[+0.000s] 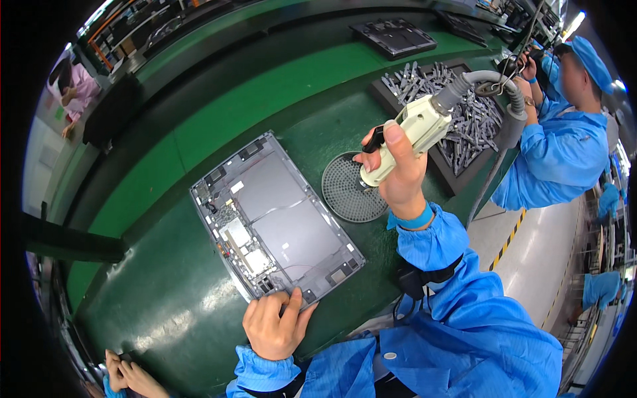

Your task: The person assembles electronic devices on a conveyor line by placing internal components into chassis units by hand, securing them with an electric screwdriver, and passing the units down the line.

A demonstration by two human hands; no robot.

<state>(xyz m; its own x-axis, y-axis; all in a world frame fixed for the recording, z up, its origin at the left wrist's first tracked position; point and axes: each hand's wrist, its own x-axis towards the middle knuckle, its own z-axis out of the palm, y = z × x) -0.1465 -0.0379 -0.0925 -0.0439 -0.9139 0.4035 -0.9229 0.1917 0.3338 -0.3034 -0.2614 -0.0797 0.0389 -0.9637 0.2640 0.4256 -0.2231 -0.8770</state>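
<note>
An opened laptop base [285,219] lies at a slant on the green bench, its circuit board and flat grey battery exposed. My left hand [275,325] is closed on its near corner, fingers curled and thumb at the edge. In my right hand [403,169] is a cream electric screwdriver [418,126], gripped with the fingers wrapped round its body and a black lever. Its tip points down at a round grey screw tray [342,189] full of small holes, to the right of the laptop base. I cannot make out whether the tip carries a screw.
A dark box [454,182] heaped with small grey parts [468,132] stands at the right. The screwdriver's hose [507,109] arcs over it. Another laptop base [395,36] lies at the back. A co-worker in blue [557,152] works at the right; another person's hands [129,378] show lower left.
</note>
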